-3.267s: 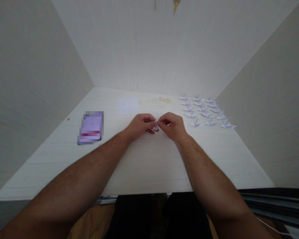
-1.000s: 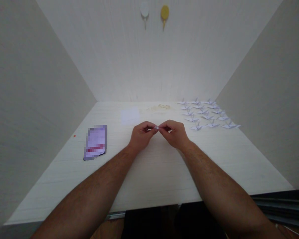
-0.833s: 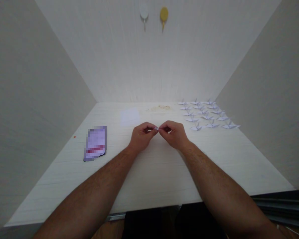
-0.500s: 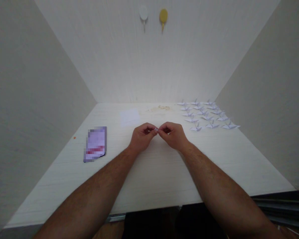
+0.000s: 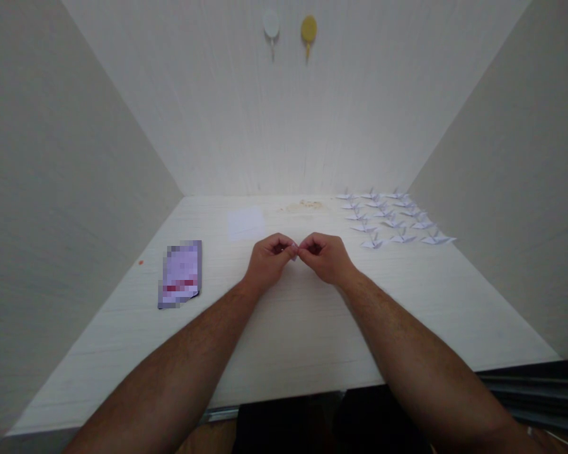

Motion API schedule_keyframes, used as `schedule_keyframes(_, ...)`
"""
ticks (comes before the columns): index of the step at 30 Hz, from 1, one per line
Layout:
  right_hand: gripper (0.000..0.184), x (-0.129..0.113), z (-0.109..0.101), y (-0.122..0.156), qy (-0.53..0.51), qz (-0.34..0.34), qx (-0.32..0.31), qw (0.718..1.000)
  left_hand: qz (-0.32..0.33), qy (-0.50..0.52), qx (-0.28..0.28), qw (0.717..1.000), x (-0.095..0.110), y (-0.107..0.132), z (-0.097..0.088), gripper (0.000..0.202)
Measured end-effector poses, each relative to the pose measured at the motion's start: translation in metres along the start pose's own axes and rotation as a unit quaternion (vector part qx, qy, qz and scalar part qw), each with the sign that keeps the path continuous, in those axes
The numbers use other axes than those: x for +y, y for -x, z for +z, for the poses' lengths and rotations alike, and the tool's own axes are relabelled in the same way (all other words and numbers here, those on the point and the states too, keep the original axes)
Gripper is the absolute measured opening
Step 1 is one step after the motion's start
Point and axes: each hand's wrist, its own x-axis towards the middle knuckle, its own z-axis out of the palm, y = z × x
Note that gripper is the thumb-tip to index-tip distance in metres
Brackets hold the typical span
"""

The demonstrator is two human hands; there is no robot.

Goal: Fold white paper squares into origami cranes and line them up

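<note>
Over the middle of the white table, my left hand (image 5: 273, 257) and my right hand (image 5: 325, 257) meet at the fingertips, both closed in a pinch. Between them is a small piece of folded paper (image 5: 294, 257), mostly covered by the fingers; a pale tip of it shows below my left thumb. Its folded shape cannot be made out. To the right stand several white paper cranes (image 5: 373, 242) in rows. A flat white sheet of paper (image 5: 246, 224) lies beyond my left hand.
A phone-like flat object (image 5: 182, 274), blurred and purple, lies left of my left arm. An orange speck (image 5: 141, 262) is near the left edge. A white hook (image 5: 271, 28) and a yellow hook (image 5: 308, 31) are on the back wall. Side walls enclose the table (image 5: 293, 340).
Both hands have shifted very slightly left, still pinching at the paper. A pale tip of the paper now shows below the left thumb.
</note>
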Motion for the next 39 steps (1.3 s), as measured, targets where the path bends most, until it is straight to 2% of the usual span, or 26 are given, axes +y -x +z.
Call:
schedule_keyframes(6,0.016,-0.002,0.003,0.000,-0.008,0.029,-0.005,1.000,-0.022,-0.007,0.010,1.000,0.005,0.001,0.001,0.013)
schedule_keyframes(11,0.011,0.000,0.006,0.001,-0.041,0.053,-0.003,0.998,-0.046,0.017,0.026,0.998,0.000,-0.002,0.002,0.013)
schedule_keyframes(14,0.015,0.000,0.007,0.002,-0.050,0.048,-0.003,0.998,-0.061,0.082,0.049,0.994,-0.004,-0.004,0.004,0.014)
schedule_keyframes(17,0.021,0.001,0.008,0.002,-0.036,0.037,-0.002,0.999,-0.079,0.135,0.045,0.987,-0.005,-0.004,0.005,0.018)
schedule_keyframes(21,0.013,0.001,0.008,0.003,0.006,0.031,0.000,0.999,-0.091,0.134,0.042,0.986,-0.005,-0.004,0.006,0.019)
schedule_keyframes(27,0.013,-0.002,0.007,0.002,0.022,0.038,-0.010,0.999,-0.077,0.109,0.022,0.991,-0.010,-0.003,0.003,0.016)
schedule_keyframes(36,0.013,-0.005,0.007,0.001,-0.020,0.031,-0.037,0.999,-0.100,0.192,0.056,0.975,0.000,-0.002,0.011,0.013)
schedule_keyframes(39,0.013,-0.004,0.007,0.001,-0.009,0.030,-0.034,0.999,-0.111,0.188,0.068,0.973,0.000,-0.002,0.013,0.012)
